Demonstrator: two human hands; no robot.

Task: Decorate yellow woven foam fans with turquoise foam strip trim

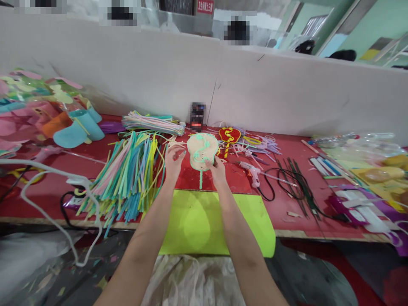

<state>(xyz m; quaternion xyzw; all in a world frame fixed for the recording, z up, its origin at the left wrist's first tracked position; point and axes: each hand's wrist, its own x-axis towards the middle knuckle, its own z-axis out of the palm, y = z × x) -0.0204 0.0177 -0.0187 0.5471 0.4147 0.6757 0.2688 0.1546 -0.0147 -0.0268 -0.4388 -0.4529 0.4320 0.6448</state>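
A cream, lobed hand fan [195,148] with a mint-green fuzzy edge, a curling mint design and a mint handle [201,180] is held upright above the red work surface. My right hand [218,170] grips its lower right edge, thumb on the front face. To the left of the fan is my left hand [174,160], its fingers curved and apart, with a small gap to the fan's edge. Behind, on the table, lies a red fan with yellow trim [230,135]. Beside my left forearm spreads a big bundle of pastel pipe cleaners [127,170].
A pink glue gun [254,174] with a black cord lies at right, near dark thin sticks [295,182]. A yellow-green sheet [197,221] covers the table's front edge. Felt pieces [76,127] are piled at left. A phone [197,115] leans on the white partition [159,72].
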